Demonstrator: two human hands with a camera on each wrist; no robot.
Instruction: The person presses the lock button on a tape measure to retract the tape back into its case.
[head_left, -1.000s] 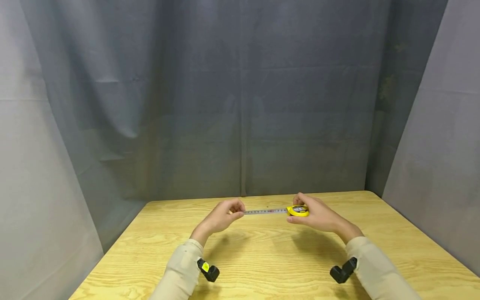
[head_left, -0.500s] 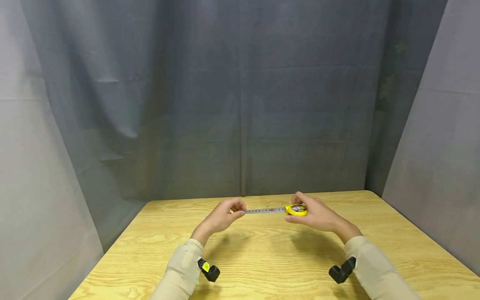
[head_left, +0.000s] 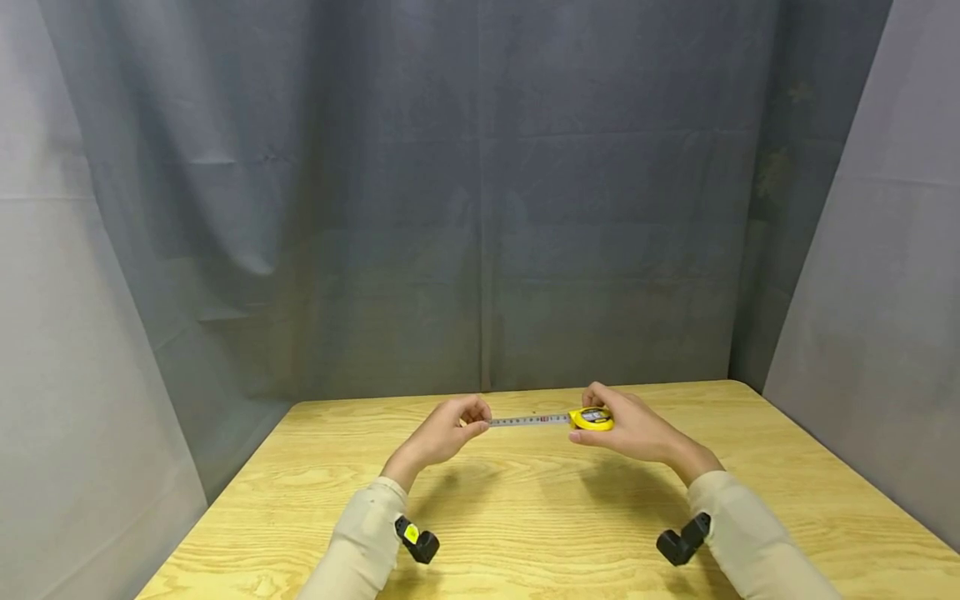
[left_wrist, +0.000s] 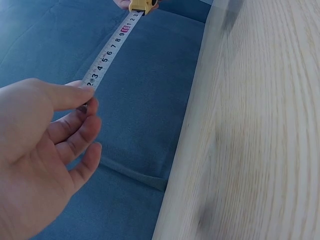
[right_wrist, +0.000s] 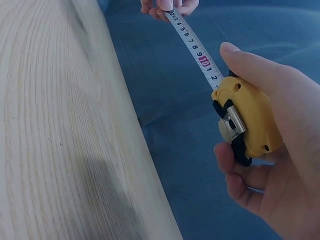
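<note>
A yellow tape measure case [head_left: 592,418] [right_wrist: 246,122] sits in my right hand [head_left: 633,429] [right_wrist: 270,150], fingers and thumb curled round it. Its white blade [head_left: 528,421] [left_wrist: 107,52] [right_wrist: 192,45] is pulled out leftward to just past the red 10 mark. My left hand [head_left: 446,433] [left_wrist: 45,145] pinches the blade's end between thumb and forefinger. Both hands hover above the far middle of the wooden table [head_left: 525,517].
A grey-blue cloth backdrop [head_left: 480,208] hangs behind the table's far edge and along both sides. A black camera mount sits under each wrist, left mount [head_left: 417,542] and right mount [head_left: 678,542]. The pale sleeves [head_left: 360,542] reach in from the near edge.
The right hand with the tape case has drifted slightly left and up, so the pulled-out blade is a little shorter. The left hand has barely moved.
</note>
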